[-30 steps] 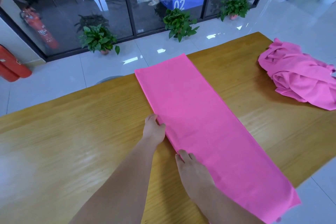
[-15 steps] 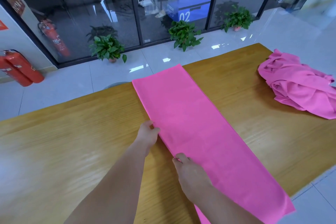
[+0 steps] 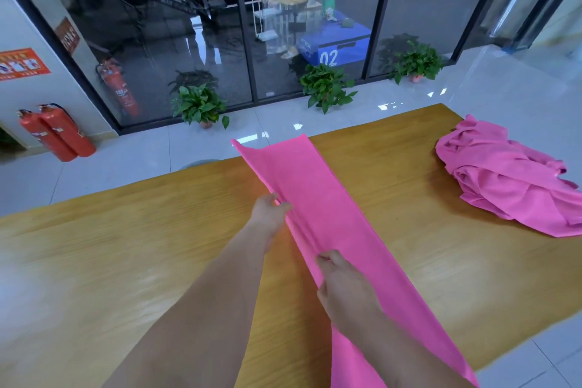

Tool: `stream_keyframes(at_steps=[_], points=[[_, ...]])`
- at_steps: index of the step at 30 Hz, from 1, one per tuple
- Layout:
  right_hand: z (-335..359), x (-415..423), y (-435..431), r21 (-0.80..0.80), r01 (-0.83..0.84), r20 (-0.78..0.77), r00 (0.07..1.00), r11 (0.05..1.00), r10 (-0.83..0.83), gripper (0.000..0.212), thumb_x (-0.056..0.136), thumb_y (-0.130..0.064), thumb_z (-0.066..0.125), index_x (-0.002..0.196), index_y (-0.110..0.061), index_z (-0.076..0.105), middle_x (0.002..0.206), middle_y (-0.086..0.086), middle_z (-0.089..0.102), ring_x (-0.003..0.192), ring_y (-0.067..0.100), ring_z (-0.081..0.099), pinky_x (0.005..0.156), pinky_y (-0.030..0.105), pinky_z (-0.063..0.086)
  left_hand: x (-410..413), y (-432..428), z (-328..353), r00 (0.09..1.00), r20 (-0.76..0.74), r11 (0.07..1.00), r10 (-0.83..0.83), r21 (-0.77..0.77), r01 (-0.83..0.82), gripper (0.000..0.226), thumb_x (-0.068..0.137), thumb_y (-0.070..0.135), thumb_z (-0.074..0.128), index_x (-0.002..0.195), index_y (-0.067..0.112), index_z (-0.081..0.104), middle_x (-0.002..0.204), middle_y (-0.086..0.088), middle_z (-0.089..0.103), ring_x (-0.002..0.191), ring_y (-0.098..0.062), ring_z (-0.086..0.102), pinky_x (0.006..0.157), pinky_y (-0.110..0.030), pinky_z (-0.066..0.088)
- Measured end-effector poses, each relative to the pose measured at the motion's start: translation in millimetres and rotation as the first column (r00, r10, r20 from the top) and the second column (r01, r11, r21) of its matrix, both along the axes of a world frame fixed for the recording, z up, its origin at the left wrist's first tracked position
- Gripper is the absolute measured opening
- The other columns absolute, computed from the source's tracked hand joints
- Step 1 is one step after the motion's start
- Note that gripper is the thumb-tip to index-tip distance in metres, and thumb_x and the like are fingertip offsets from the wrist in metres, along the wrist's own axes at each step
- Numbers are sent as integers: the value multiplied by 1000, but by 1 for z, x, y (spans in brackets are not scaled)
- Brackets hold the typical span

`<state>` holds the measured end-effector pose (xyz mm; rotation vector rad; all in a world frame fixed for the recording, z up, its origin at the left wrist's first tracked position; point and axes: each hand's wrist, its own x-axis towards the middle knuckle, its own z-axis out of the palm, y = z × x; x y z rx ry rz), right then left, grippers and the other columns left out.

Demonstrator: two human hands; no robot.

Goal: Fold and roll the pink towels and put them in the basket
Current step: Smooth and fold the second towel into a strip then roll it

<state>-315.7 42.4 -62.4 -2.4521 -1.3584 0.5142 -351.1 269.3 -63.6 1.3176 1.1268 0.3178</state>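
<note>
Two hands on one long edge of the folded pink towel [image 3: 330, 208] right now: left hand [image 3: 271, 214] pinching that edge further up, thumb on top, right hand [image 3: 343, 290] clamped on the same edge nearer the body, fingers curled over the cloth. Raised a bit along that side, far corner curling up off the wooden table [image 3: 126, 246], the rest lying flat as a long narrow strip running diagonally away, near end hanging over the table's front edge. Looks like a lengthwise fold under way, so probably early days for this one. To do it well: keep both pinches level, carry the edge across in one sweep, line it up with the opposite long edge before letting go, then smooth from the middle outwards to push out the ripples between the hands. Thin, soft, matte, microfibre-looking stuff, floppy, zero stiffness, so likely to sag between grips and slide easily on that glossy varnished wood grain. More pink towels [image 3: 510, 179] dumped in a crumpled heap at the right end of the table, well apart from the strip, not yet folded. No basket anywhere in shot.
</note>
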Motion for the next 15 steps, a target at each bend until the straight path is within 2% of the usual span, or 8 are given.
stream_keyframes(at_steps=[3,6,13,15], points=[[4,25,-10,30,22,-16,1000,999,-22,54,94,-9,51,147,-18,53,147,-10,45,117,16,62,102,34,50,23,-13,14,1000,7,1000,6,14,-6,70,92,15,74,155,10,45,141,-10,57,103,-19,65,109,-47,52],[6,53,-21,53,21,-23,1000,998,-20,52,97,-12,53,149,-19,52,148,-12,45,116,15,64,102,34,51,46,-27,23,1000,-16,1000,18,10,-18,71,92,18,76,156,14,45,154,-10,50,123,-29,61,113,-48,47],[-7,133,-40,119,89,-134,988,989,-73,56,95,-7,54,150,-17,53,150,-9,46,128,10,57,112,27,43,114,-53,25,999,-52,998,-7,64,11,76,91,20,76,158,18,41,158,-10,45,135,-31,55,117,-49,44],[-21,157,-46,108,117,-161,982,987,-98,56,96,-6,55,151,-18,53,150,-10,47,128,9,57,113,27,43,135,-61,18,992,-103,993,-69,90,78,77,93,20,73,160,18,35,159,-11,44,134,-30,55,115,-43,45]])
